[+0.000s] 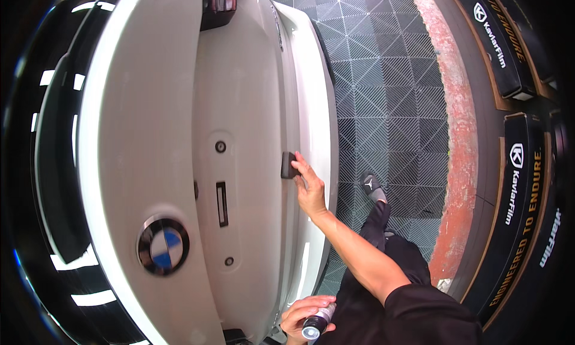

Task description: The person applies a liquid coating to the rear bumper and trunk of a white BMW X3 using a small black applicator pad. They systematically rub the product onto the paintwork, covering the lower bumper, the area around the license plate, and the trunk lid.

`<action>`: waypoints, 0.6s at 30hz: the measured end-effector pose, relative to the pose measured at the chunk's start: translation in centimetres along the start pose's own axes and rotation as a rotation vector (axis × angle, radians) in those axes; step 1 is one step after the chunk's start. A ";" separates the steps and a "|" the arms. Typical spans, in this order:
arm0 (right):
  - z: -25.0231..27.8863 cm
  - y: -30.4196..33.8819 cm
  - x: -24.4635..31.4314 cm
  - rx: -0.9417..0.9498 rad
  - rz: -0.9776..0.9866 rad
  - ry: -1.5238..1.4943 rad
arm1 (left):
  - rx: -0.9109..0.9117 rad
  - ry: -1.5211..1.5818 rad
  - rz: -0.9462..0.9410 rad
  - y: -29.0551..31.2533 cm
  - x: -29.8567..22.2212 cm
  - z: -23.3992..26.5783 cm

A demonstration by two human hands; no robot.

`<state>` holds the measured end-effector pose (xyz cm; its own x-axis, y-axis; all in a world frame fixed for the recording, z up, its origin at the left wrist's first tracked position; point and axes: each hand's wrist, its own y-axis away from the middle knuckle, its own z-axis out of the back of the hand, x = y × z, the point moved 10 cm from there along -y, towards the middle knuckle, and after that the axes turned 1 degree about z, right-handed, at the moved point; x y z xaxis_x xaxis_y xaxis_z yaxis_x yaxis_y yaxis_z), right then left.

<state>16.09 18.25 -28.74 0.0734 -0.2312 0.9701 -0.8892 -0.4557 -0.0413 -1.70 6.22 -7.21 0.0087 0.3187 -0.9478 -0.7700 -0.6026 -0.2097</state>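
Presumably for fine control, your right hand (311,195) pinches the block (288,165) at the panel (251,99). Your left hand (294,318) grips the bottle (317,322).

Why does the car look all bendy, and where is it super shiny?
In the head view, the wide lens curves the car's edges, and the corners go black; in the same head view, white glare patches shine on the glossy black part at left, while the right hand and its block look fairly sharp.
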 end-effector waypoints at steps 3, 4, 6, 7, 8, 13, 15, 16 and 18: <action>0.0 -4.9 -0.2 0.009 0.023 -0.004 | 0.061 0.065 -0.020 -6.2 0.4 -1.6; 0.1 -6.7 -0.1 0.015 0.052 0.011 | 0.066 0.083 -0.024 -8.0 0.6 -2.1; 0.1 -10.2 -0.3 0.003 0.089 0.009 | 0.105 0.112 -0.009 -11.0 0.7 -2.7; 0.1 -11.9 -0.2 0.009 0.109 0.011 | 0.110 0.121 0.001 -12.0 1.0 -2.9; 0.0 -13.8 -0.1 0.017 0.131 0.026 | 0.113 0.130 0.011 -12.9 1.2 -3.1; -0.6 -22.3 -0.2 0.029 0.113 0.007 | 0.108 0.096 0.076 -17.8 1.9 -4.1; -0.8 -25.1 -0.2 0.049 0.094 0.029 | 0.085 0.081 0.091 -20.1 2.1 -4.7; -1.0 -26.2 -0.3 0.061 0.060 0.010 | 0.072 0.073 0.098 -21.2 2.2 -5.1; -1.1 -28.1 0.2 0.065 0.075 0.032 | 0.051 0.064 0.129 -23.8 2.5 -6.3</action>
<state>40.56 31.99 -27.16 -0.0072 -0.2395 0.9709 -0.8606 -0.4930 -0.1280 20.65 16.77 -6.06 -0.0528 0.1928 -0.9798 -0.7985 -0.5974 -0.0745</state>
